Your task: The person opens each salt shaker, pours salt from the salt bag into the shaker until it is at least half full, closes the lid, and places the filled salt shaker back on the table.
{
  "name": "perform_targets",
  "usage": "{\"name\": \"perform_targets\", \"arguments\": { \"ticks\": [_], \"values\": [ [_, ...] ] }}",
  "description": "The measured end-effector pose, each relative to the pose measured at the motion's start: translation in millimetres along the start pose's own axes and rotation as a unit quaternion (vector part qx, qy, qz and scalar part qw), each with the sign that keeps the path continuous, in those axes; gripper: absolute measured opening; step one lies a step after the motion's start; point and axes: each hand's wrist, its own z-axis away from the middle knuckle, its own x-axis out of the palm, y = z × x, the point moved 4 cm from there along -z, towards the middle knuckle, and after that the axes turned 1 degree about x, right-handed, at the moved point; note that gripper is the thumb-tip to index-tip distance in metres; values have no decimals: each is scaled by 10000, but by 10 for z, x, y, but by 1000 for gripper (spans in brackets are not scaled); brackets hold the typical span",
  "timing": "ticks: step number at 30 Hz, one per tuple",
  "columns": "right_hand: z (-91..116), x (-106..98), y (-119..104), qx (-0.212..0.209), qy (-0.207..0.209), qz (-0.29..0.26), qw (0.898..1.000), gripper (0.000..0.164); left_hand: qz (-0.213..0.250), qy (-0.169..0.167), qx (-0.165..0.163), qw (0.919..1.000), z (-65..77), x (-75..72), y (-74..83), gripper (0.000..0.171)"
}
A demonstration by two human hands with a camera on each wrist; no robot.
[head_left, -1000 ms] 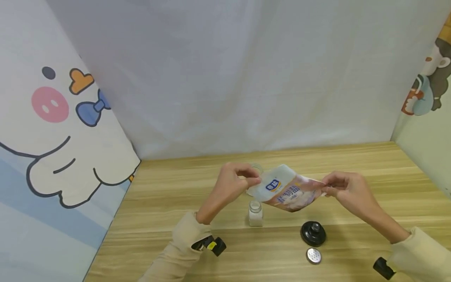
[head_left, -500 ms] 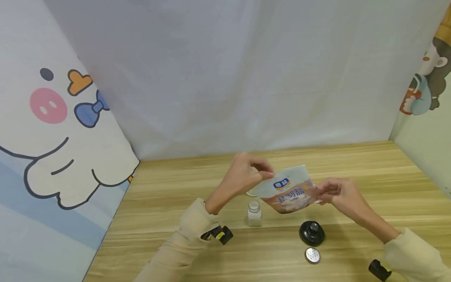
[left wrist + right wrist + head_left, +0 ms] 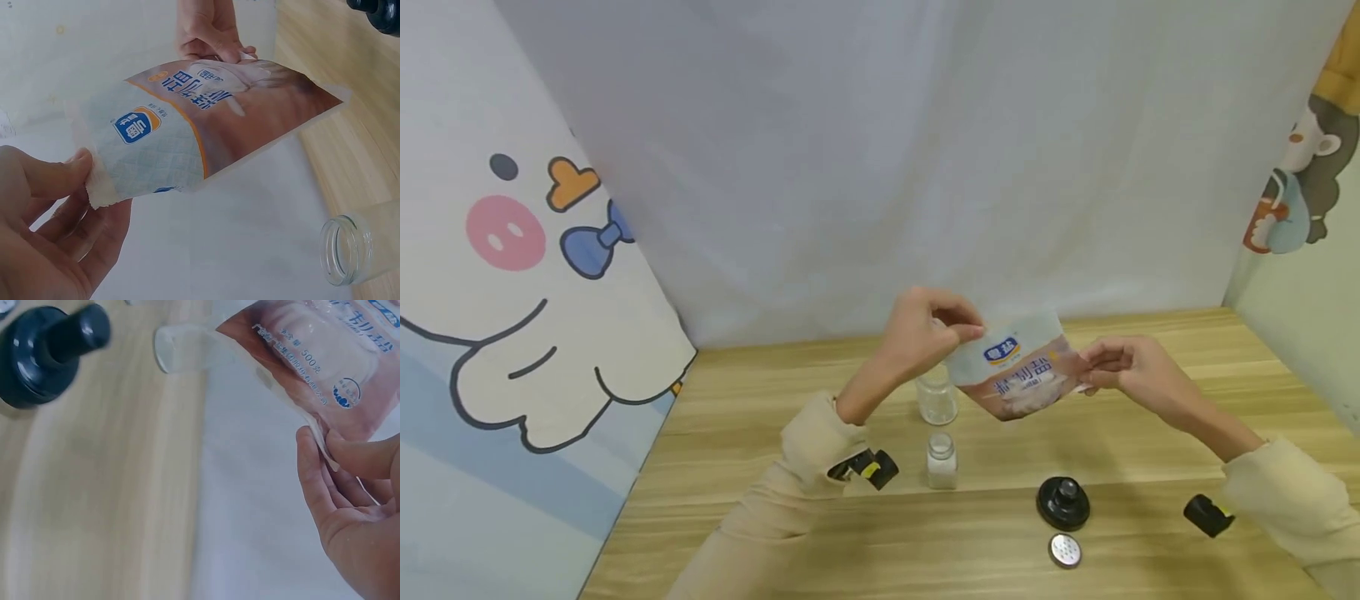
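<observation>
A soft pale blue and pink-brown salt bag (image 3: 1022, 367) with blue print hangs tilted between both hands over the table. My left hand (image 3: 921, 333) pinches its pale upper left corner between thumb and fingers. The right hand (image 3: 1138, 375) grips the opposite edge; thumb and fingers press on the bag's seam (image 3: 322, 444) in the right wrist view. Behind and below the bag's lower left side stands a clear glass jar (image 3: 936, 406), its upper part covered by the left hand and bag. In front of it is a small glass shaker jar (image 3: 942, 468) with white contents.
A round black lid (image 3: 1063, 503) with a knob lies on the wooden table (image 3: 760, 517), right of the jars. Just in front of it is a perforated silver shaker cap (image 3: 1065, 550). A pale curtain (image 3: 850, 183) closes off the back, with printed panels on both sides.
Both hands have risen with the salt bag, and the left has also moved right. More of the large glass jar shows below the bag. The lids and the small jar stay put.
</observation>
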Motion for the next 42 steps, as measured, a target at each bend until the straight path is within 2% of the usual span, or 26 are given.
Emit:
{"name": "perform_targets", "arguments": {
  "ticks": [4, 11, 18, 23, 30, 36, 42],
  "values": [
    [-131, -99, -121, -27, -77, 342, 9994, 17, -26, 336, -69, 9994, -24, -88, -74, 3],
    [-394, -234, -322, -528, -64, 911, 9944, 10, 61, 776, -339, 9964, -63, -186, -262, 3],
    [-695, -333, -499, -607, -388, 1277, 9892, 9, 642, 1043, -908, 9883, -87, -235, -551, 4],
    [-862, -348, -601, -640, -457, 1728, 9818, 9, 809, 1217, -1000, 9842, -73, -262, -712, 6],
    [-976, -318, -759, -823, -347, 2097, 9737, 7, 1051, 1350, -1103, 9791, 1, -224, -961, 3],
    [-1002, -258, -860, -1000, -298, 2234, 9691, 9, 1259, 1391, -1114, 9759, 61, -193, -1081, 3],
    [-1026, -168, -963, -1189, -291, 2504, 9604, 16, 1389, 1451, -1287, 9711, 141, -188, -1182, 4]
  ]
}}
